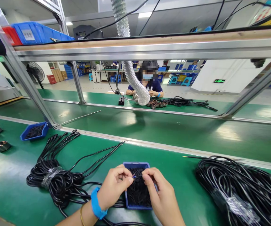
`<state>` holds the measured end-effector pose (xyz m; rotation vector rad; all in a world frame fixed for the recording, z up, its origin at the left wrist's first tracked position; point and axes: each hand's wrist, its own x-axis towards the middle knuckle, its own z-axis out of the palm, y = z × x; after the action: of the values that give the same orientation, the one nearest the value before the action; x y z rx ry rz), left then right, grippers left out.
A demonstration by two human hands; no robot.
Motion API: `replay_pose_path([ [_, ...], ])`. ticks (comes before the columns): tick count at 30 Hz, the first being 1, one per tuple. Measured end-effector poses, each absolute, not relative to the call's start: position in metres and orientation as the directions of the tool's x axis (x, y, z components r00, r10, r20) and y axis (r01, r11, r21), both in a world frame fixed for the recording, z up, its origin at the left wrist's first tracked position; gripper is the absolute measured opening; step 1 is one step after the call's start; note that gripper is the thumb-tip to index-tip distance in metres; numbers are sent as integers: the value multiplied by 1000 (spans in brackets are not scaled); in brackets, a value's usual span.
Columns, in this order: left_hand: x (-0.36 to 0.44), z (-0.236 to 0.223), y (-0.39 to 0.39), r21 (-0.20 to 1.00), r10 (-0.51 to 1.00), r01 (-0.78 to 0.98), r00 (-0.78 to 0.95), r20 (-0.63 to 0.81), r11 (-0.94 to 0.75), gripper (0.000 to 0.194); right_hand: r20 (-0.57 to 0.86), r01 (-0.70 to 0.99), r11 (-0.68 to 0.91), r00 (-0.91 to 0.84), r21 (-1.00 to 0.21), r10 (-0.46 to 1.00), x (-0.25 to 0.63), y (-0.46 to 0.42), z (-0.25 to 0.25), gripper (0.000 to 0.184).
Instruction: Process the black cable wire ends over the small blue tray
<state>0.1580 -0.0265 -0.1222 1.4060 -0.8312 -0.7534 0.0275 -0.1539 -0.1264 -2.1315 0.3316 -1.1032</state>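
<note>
Just above the blue bin (136, 164), thin wire ends (135, 176) with a bluish tint, clamped between thumb and finger of left hand (118, 181); opposite, right hand (159, 186), pinched on a slim dark piece (140, 176), too small to identify; held there probably for short reach to loose matte-black slivers (137, 193) inside the bin; bin itself rectangular, apparently rigid plastic, likely walled against scattering; left of the bin, 1 looped black cable bundle (59, 185), smooth and rubbery-looking, bound in crinkled clear film (52, 175), likely against tangling; right of the bin, 1 larger cable coil (229, 180), similarly wrapped; beneath the bin, glossy green desk (178, 172).
</note>
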Motion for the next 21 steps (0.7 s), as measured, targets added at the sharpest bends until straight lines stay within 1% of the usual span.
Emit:
replay_pose_path([
  [6, 157, -125, -27, 998, -846, -61, 530, 60, 33, 28, 672, 112, -770, 577, -628, -465, 27, -148, -124, 16],
  [11, 157, -125, -27, 998, -839, -67, 541, 51, 18, 28, 688, 125, -806, 606, -579, -400, 31, -146, -122, 14],
  [13, 157, -126, -28, 999, -835, -41, 548, 40, 21, 30, 716, 125, -846, 605, -518, -349, 30, -148, -122, 12],
  [15, 157, -127, -29, 1000, -837, -2, 546, 21, 23, 34, 749, 122, -907, 613, -403, -251, 28, -153, -122, 11],
  [17, 158, -128, -29, 1000, -842, 25, 540, 0, 16, 40, 762, 134, -942, 627, -309, -161, 26, -159, -123, 24],
  [18, 158, -129, -29, 999, -843, 39, 538, -12, 10, 42, 761, 150, -943, 633, -298, -140, 26, -162, -123, 30],
  [19, 158, -129, -29, 999, -844, 53, 535, -25, 5, 45, 760, 164, -934, 632, -318, -148, 25, -164, -124, 33],
  [21, 159, -130, -29, 997, -848, 81, 527, -48, -6, 49, 751, 157, -888, 608, -433, -258, 26, -165, -126, 27],
])
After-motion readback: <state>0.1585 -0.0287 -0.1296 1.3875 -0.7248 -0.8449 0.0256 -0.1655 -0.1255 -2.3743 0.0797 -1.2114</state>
